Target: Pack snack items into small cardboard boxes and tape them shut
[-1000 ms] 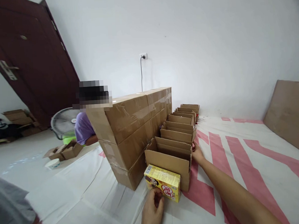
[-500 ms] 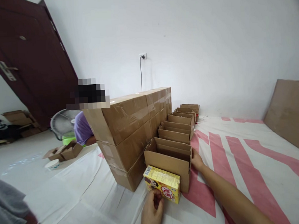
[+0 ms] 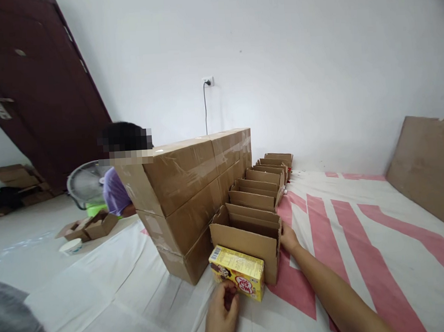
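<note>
A yellow printed carton (image 3: 236, 274) stands on its long edge on the sheet, against the front wall of an open cardboard box (image 3: 245, 249). My left hand (image 3: 222, 306) is at the carton's front face, thumb and forefinger drawn together and touching it near its lower left. At the right side of that cardboard box is my right hand (image 3: 288, 238), its fingers curled behind the box edge and partly hidden. The box's top flaps stand up; its inside looks dark, and I cannot see its bottom.
Several more open cardboard boxes (image 3: 256, 193) run back in a row towards the wall. Taped cartons (image 3: 185, 183) are stacked along their left. A person in a purple top (image 3: 115, 192) sits beyond the stack near a fan (image 3: 86, 187). A brown cardboard panel (image 3: 429, 168) leans at right.
The view has shifted slightly, so everything sits a little further left. Both hands keep their places at the carton and the cardboard box.
</note>
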A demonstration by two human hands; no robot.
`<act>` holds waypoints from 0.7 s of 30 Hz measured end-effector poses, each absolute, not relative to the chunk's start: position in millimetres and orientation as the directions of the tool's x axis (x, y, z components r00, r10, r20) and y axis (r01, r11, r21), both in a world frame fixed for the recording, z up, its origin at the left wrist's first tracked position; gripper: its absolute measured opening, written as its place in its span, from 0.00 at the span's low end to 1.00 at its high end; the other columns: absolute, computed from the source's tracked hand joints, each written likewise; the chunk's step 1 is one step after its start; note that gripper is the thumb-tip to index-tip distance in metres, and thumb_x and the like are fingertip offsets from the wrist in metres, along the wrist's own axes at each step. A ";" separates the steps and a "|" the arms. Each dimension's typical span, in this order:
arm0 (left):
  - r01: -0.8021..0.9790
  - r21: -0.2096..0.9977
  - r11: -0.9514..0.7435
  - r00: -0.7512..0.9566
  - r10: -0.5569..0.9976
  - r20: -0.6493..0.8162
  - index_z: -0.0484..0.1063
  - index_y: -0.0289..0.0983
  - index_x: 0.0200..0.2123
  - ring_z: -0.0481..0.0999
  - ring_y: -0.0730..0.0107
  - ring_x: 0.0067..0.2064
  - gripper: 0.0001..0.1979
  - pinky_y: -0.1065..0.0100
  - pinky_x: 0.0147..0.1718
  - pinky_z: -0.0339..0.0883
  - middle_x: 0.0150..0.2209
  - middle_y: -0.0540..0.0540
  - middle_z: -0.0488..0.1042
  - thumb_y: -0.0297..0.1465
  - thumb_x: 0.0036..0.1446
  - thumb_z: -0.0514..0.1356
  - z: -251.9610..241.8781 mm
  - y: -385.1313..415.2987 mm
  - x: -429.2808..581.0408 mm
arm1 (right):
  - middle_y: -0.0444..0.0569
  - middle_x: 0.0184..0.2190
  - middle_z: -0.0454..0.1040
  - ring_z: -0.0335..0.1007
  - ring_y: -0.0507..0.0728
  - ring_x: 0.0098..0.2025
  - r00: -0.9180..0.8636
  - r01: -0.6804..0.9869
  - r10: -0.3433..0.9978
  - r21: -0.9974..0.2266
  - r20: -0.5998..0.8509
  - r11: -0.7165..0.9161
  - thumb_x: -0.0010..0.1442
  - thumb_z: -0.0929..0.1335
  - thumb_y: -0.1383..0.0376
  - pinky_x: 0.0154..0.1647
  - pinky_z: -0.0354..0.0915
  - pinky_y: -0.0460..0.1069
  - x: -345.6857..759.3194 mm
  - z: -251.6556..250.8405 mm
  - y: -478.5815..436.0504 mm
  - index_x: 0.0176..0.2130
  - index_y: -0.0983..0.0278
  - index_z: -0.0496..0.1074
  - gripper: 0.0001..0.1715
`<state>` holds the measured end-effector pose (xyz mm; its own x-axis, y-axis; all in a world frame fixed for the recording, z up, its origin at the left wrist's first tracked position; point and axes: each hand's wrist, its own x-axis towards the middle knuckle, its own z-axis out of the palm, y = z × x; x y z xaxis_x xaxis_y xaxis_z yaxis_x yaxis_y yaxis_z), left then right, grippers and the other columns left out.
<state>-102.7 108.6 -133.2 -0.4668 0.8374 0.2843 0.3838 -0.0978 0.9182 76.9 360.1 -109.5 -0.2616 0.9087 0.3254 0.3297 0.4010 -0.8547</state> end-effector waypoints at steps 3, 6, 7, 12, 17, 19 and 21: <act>0.375 0.921 -0.107 -0.471 0.834 0.289 0.72 0.37 0.36 0.76 0.61 0.34 0.08 0.64 0.34 0.71 0.33 0.45 0.77 0.33 0.52 0.59 -136.1 110.0 -103.8 | 0.52 0.43 0.80 0.77 0.60 0.43 -0.251 0.348 0.917 -0.855 0.310 0.384 0.52 0.68 0.66 0.43 0.71 0.49 76.6 -107.5 358.3 0.51 0.64 0.71 0.24; 0.369 0.923 -0.108 -0.469 0.836 0.285 0.72 0.37 0.35 0.76 0.62 0.33 0.08 0.64 0.33 0.71 0.32 0.45 0.76 0.33 0.51 0.60 -138.4 110.7 -103.9 | 0.53 0.43 0.80 0.77 0.61 0.42 -0.247 0.360 0.922 -0.855 0.300 0.374 0.53 0.67 0.67 0.43 0.70 0.50 76.6 -106.9 358.0 0.51 0.64 0.71 0.24; 0.369 0.923 -0.106 -0.468 0.837 0.283 0.72 0.38 0.35 0.76 0.62 0.33 0.08 0.64 0.33 0.71 0.32 0.46 0.76 0.33 0.51 0.60 -138.7 110.8 -103.9 | 0.53 0.43 0.80 0.77 0.61 0.42 -0.247 0.363 0.923 -0.854 0.296 0.372 0.53 0.67 0.67 0.43 0.70 0.50 76.7 -107.0 358.1 0.51 0.65 0.71 0.24; 0.359 0.929 -0.094 -0.476 0.838 0.269 0.72 0.37 0.35 0.75 0.63 0.32 0.08 0.65 0.32 0.70 0.32 0.46 0.76 0.34 0.51 0.60 -139.1 110.7 -104.4 | 0.54 0.42 0.81 0.77 0.61 0.42 -0.242 0.373 0.929 -0.857 0.281 0.356 0.53 0.67 0.65 0.42 0.70 0.50 77.4 -108.4 358.2 0.48 0.66 0.71 0.21; 0.378 0.921 -0.091 -0.480 0.832 0.279 0.72 0.37 0.35 0.75 0.62 0.32 0.08 0.65 0.31 0.70 0.31 0.45 0.76 0.34 0.51 0.60 -136.5 111.7 -104.2 | 0.52 0.39 0.81 0.77 0.61 0.41 -0.239 0.380 0.932 -0.857 0.272 0.348 0.52 0.67 0.66 0.43 0.70 0.51 77.0 -108.3 358.5 0.45 0.64 0.72 0.18; 0.381 0.920 -0.093 -0.481 0.830 0.283 0.72 0.37 0.35 0.75 0.62 0.32 0.08 0.65 0.32 0.70 0.31 0.45 0.76 0.34 0.51 0.60 -134.3 111.5 -103.4 | 0.53 0.39 0.81 0.77 0.62 0.41 -0.243 0.378 0.931 -0.857 0.273 0.350 0.51 0.67 0.67 0.43 0.70 0.52 76.9 -107.8 359.2 0.43 0.65 0.72 0.17; 0.375 0.922 -0.096 -0.485 0.828 0.283 0.72 0.37 0.34 0.75 0.63 0.32 0.08 0.65 0.32 0.71 0.31 0.46 0.76 0.34 0.51 0.60 -132.3 110.9 -102.6 | 0.54 0.39 0.81 0.77 0.62 0.41 -0.248 0.375 0.929 -0.857 0.274 0.353 0.50 0.67 0.67 0.43 0.70 0.52 76.9 -107.7 360.1 0.43 0.65 0.72 0.18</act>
